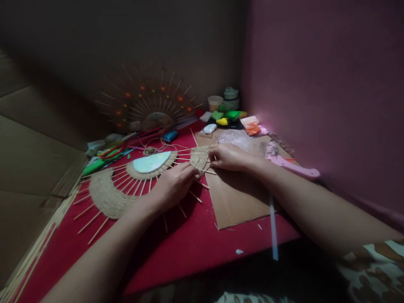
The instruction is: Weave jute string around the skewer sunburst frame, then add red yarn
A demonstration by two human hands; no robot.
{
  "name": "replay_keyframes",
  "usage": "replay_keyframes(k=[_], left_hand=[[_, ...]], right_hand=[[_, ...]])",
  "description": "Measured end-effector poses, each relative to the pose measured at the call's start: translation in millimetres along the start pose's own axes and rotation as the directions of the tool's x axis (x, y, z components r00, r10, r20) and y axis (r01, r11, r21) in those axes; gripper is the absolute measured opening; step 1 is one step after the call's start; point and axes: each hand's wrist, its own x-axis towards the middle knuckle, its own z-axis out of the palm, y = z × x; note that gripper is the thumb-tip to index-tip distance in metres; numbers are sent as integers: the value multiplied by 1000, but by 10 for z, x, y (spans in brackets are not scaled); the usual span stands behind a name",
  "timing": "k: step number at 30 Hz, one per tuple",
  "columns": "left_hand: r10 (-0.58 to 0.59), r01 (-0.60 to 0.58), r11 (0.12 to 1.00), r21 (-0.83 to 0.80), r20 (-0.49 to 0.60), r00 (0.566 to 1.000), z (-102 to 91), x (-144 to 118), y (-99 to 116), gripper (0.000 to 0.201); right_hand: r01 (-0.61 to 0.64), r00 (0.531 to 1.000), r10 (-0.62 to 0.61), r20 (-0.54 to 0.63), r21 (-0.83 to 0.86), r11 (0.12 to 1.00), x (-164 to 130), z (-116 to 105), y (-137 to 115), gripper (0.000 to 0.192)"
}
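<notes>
A half-round craft piece of thin wooden sticks with twine woven between them lies on the red table. A pale blue half-disc sits at its centre. My left hand rests on the sticks near the right end of the piece, fingers curled over them. My right hand touches the woven patch at the right end, pinching the twine there. What the fingertips grip is partly hidden.
A finished stick fan with red dots leans on the back wall. Coloured clay packets, cups, a cardboard sheet, a pink tool, scissors and a twine ball surround the work. Cardboard lies at left.
</notes>
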Motion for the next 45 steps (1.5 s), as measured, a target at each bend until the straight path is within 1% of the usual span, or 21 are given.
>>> replay_keyframes(k=[2,9,16,22,25,28,30,32,35,39,42,45], left_hand=[[-16,17,999,35,-30,999,13,-6,-21,14],[-31,37,993,110,-59,998,26,-9,-39,16],[-5,13,986,167,-51,999,68,-24,-65,17],[20,-17,989,144,-21,1000,63,8,21,23],[52,-56,977,208,26,998,37,115,107,21],[105,-143,943,300,140,985,22,263,198,20],[131,-191,928,319,200,971,18,352,243,24],[140,-203,928,313,212,967,10,417,265,27],[105,-158,943,292,190,976,-28,474,245,25],[2,-56,959,279,190,982,-83,524,164,21],[-5,-46,966,255,195,981,-66,549,130,19],[-35,-29,955,294,210,977,-12,547,135,17]], right_hand=[[8,1000,-8,4,5,1000,0,-2,-1,5],[-10,1000,10,22,8,1000,-12,-25,-11,5],[-19,999,18,33,19,1000,-15,-33,-23,6],[2,1000,-2,13,23,1000,-9,-11,12,8],[16,1000,-17,8,30,999,5,4,45,8],[21,1000,-22,8,61,998,21,18,73,9],[26,1000,-26,3,70,997,29,27,85,11],[27,1000,-27,2,76,997,36,35,93,12],[42,999,-44,13,122,992,46,32,105,13],[62,997,-68,31,166,984,48,-10,129,16],[66,997,-70,26,137,988,40,-38,145,19],[52,999,-51,-19,59,997,39,-34,147,18]])
